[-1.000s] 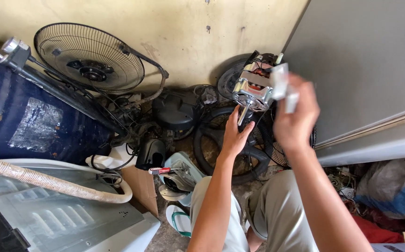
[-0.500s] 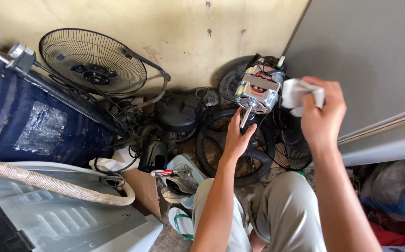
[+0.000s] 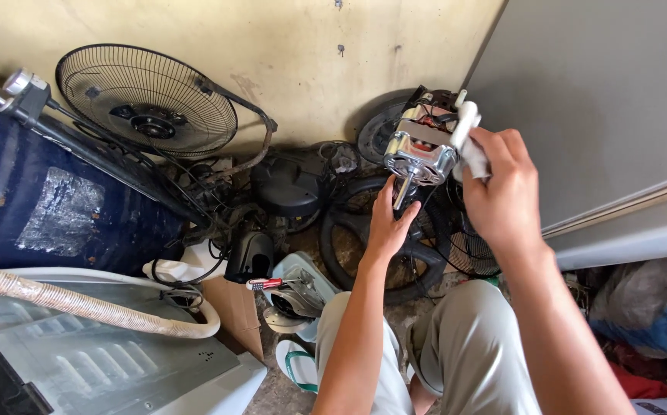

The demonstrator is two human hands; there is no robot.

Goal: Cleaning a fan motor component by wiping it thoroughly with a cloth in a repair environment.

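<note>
A silver fan motor (image 3: 419, 147) with copper windings and a steel shaft is held up in front of me. My left hand (image 3: 389, 223) pinches the shaft from below. My right hand (image 3: 502, 184) grips a white plastic part (image 3: 466, 131) at the motor's right side. Black wires run off the motor's top. My knees in grey trousers (image 3: 456, 353) are below the hands.
A black fan grille (image 3: 147, 101) leans on the yellow wall. A blue drum (image 3: 34, 192) stands at left, with a corrugated hose (image 3: 80, 303) over a grey panel. Black fan housings and rings (image 3: 364, 253) lie on the floor. A red-handled screwdriver (image 3: 266, 283) rests near a sandal (image 3: 296, 365).
My right hand has moved back to the motor's right side after swinging out to the right. The motor has stayed raised, with my left hand still on its shaft.
</note>
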